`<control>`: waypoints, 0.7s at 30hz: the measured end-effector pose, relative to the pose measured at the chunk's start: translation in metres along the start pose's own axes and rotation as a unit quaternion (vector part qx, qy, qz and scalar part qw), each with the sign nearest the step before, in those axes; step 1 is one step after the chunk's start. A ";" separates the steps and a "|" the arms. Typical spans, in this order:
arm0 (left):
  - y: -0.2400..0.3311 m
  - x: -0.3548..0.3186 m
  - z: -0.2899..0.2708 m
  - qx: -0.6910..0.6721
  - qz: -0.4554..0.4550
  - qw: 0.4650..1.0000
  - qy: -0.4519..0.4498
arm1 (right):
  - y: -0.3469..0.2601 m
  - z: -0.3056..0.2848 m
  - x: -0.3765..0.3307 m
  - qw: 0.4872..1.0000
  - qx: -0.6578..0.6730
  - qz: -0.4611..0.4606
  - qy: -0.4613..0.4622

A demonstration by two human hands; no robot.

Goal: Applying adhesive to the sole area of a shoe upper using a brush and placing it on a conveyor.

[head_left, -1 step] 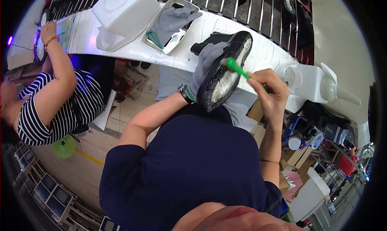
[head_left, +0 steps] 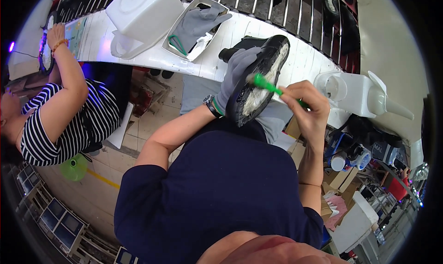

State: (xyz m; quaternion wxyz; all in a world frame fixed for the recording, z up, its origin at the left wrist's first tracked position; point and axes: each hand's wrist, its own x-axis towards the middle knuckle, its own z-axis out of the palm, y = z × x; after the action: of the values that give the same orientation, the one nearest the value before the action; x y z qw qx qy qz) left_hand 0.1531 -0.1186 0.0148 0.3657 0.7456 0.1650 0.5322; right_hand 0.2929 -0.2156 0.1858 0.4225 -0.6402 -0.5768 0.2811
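Observation:
My left hand (head_left: 236, 72), in a grey glove with a watch at the wrist, grips a black boot (head_left: 247, 91) from its left side. The boot is tilted with its underside turned up toward me, showing a rough whitish middle and a dark, glossy rim. In my bare right hand (head_left: 308, 108) is a brush with a green handle (head_left: 266, 84), held between thumb and fingers. Its bristle end lies over the left rim of the underside; whether it touches is hard to make out. The boot's shaft is partly hidden behind my glove, near the bench edge.
On the white bench (head_left: 152, 63) stand a white container (head_left: 145, 10) and an open box (head_left: 217, 35) with grey gloves. To the right is a white jug (head_left: 357, 95). Beyond runs a metal roller conveyor (head_left: 258, 5) with shoes. A co-worker in stripes (head_left: 99, 107) works at left.
The brush has moved slightly left and down along the boot's underside, with my right hand shifting a little. My left hand and the boot have barely moved.

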 end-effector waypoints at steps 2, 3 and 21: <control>0.005 -0.001 -0.004 -0.111 -0.155 0.981 -0.047 | -0.020 0.001 -0.005 0.999 -0.005 0.026 -0.022; 0.012 0.003 -0.003 -0.105 -0.135 0.985 -0.024 | -0.024 0.000 -0.007 0.997 -0.013 0.011 -0.070; 0.037 0.045 -0.016 -0.050 -0.073 0.994 -0.059 | -0.003 -0.004 -0.004 0.994 0.030 0.058 0.086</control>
State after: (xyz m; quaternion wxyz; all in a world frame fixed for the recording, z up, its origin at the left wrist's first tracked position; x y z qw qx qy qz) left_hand 0.1502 -0.1095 0.0743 0.4496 0.7423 0.1707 0.4667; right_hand 0.2939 -0.2201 0.1903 0.4721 -0.6813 -0.4920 0.2662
